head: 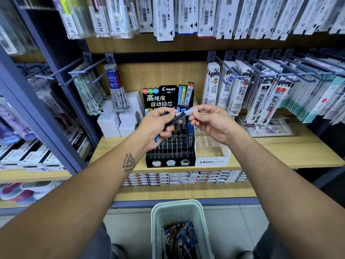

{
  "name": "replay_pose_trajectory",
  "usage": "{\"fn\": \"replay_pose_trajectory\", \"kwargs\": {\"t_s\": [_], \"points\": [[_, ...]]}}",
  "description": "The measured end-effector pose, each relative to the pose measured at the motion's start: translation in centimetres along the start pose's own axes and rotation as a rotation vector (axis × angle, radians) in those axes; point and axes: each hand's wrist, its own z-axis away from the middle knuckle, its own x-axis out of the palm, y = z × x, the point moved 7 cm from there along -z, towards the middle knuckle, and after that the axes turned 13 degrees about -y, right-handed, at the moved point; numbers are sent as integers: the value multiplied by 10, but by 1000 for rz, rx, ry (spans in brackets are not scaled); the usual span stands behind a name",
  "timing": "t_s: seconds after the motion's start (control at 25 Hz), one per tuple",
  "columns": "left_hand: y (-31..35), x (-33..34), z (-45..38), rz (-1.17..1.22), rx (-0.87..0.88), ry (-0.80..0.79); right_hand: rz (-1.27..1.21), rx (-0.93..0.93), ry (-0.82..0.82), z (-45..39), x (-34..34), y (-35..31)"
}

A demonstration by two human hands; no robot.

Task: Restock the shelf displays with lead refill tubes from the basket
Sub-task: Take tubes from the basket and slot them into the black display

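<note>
Bare skin, both forearms reaching forward over the shelf edge. Left hand (pixel 158 126) is curled around a small bundle of dark lead refill tubes (pixel 172 121), a blue cap poking out below the palm. Right hand (pixel 211 121) pinches the pale end of one white-capped tube (pixel 188 113) between thumb and forefinger; that tube's other end reaches the left fingers, so both hands meet on it. A triangle tattoo (pixel 128 162) marks the left forearm.

Directly behind and below the hands: black Pilot display (pixel 169 161) with a grid of narrow slots, mostly unfilled at the front, a few tubes standing in the rear rows. Just beside it on the right, touching, a white Mono display (pixel 211 161) with clear compartments. Both sit on the wooden shelf (pixel 280 152). White boxes (pixel 116 122) are stacked left of the Pilot display. Hanging refill packs (pixel 242 90) fill the pegs at right.

On the floor between the knees, a pale green basket (pixel 178 208) holds a heap of more tubes.
</note>
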Motion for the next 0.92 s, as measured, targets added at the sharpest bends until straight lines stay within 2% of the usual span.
{"fn": "replay_pose_trajectory", "kwargs": {"t_s": [0.16, 0.28, 0.44, 0.64, 0.8, 0.92], "points": [[-4, 7, -3, 2, -19, -17, -13, 9, -50, 5, -2, 0], [-5, 8, -4, -171, -1, 30, -52, 51, -61, 6, -4, 2], [-7, 17, -7, -366, 14, 28, 43, 10, 89, 4, -18, -2], [-9, 20, -11, -386, -11, 56, 215, -91, 196, 4, -35, -14], [-7, 19, -12, -398, -17, 69, 435, -126, 346, 3, -60, -31], [-5, 20, -14, -407, -28, 65, 812, -120, 456, 0, -73, -39]]}}
